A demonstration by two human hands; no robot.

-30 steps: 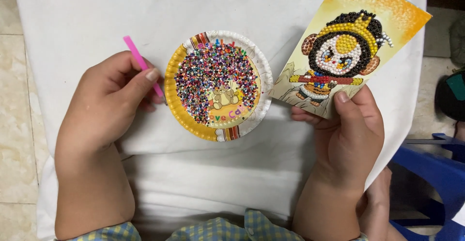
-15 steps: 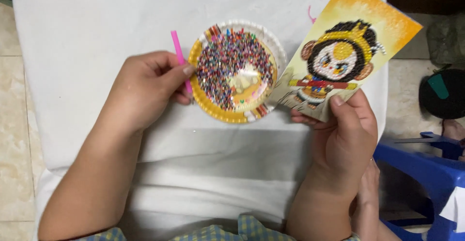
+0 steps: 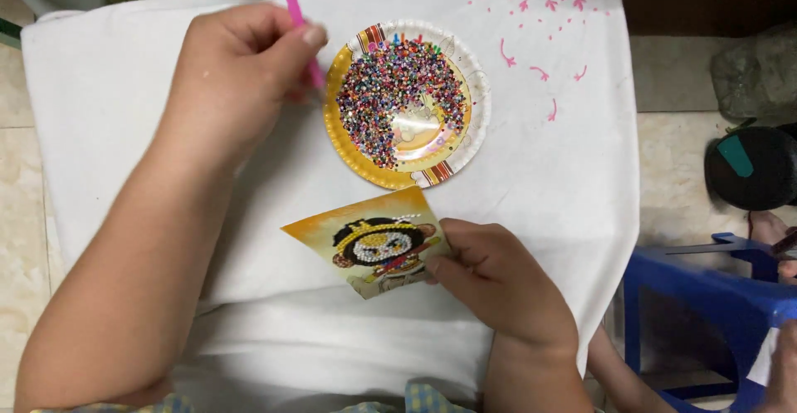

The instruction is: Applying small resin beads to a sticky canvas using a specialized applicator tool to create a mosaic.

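Left hand (image 3: 237,73) pinches pink pen (image 3: 297,19) beside bead plate (image 3: 407,104); right hand (image 3: 498,284) grips bead-art card (image 3: 374,251) near the plate.

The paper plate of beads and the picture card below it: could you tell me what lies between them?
Nothing. In the head view the paper plate and the picture card nearly meet; only bare white cloth flanks them.

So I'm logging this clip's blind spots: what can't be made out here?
- Pink pen tip: hidden behind the left hand, head view; its top is cut off by the frame edge.
- Single beads on the paper plate: too small.
- Picture card right corner: covered by the right hand.
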